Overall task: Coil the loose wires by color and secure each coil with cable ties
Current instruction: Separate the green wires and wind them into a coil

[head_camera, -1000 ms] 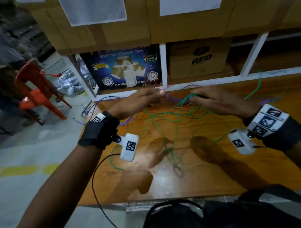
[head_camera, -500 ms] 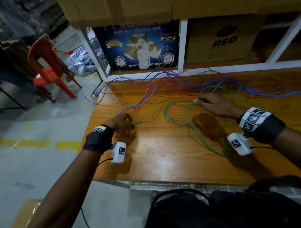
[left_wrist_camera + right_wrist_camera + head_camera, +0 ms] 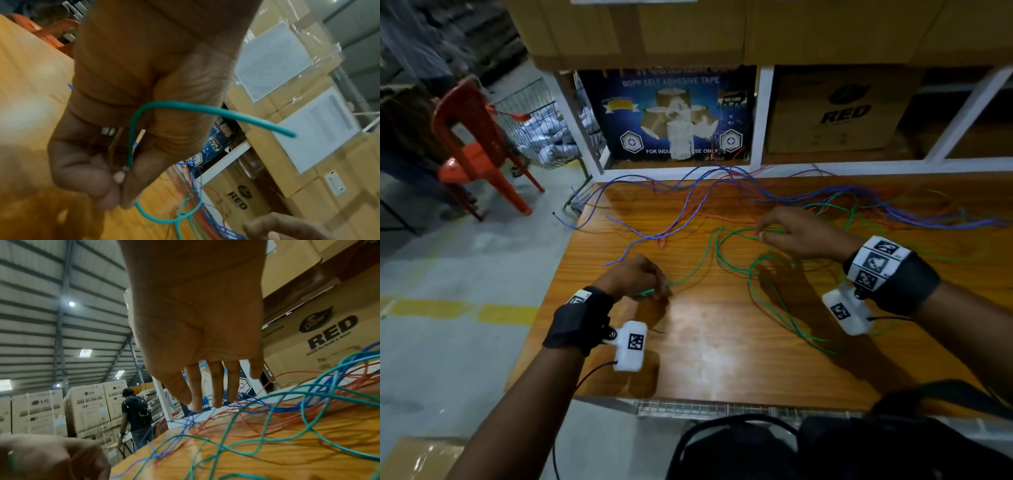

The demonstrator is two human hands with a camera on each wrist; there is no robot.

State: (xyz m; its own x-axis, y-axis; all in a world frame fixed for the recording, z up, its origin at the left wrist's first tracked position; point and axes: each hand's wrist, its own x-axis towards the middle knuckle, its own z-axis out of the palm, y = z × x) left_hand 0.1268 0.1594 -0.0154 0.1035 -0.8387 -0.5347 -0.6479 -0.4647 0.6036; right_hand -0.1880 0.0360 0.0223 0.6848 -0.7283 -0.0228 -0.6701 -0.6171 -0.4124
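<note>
Head view: a green wire (image 3: 717, 255) is seen spread in loose loops over the wooden surface (image 3: 709, 349), its near end pinched between thumb and curled fingers of the left hand (image 3: 635, 277). From the left wrist view, that end is seen arching out past the thumb. The right hand (image 3: 796, 236) is held over the green loops farther back; in the right wrist view its fingers (image 3: 216, 386) hang straight and apart, nothing gripped. Blue wires (image 3: 681, 192) and orange wires (image 3: 722, 216) lie tangled toward the surface's far edge.
</note>
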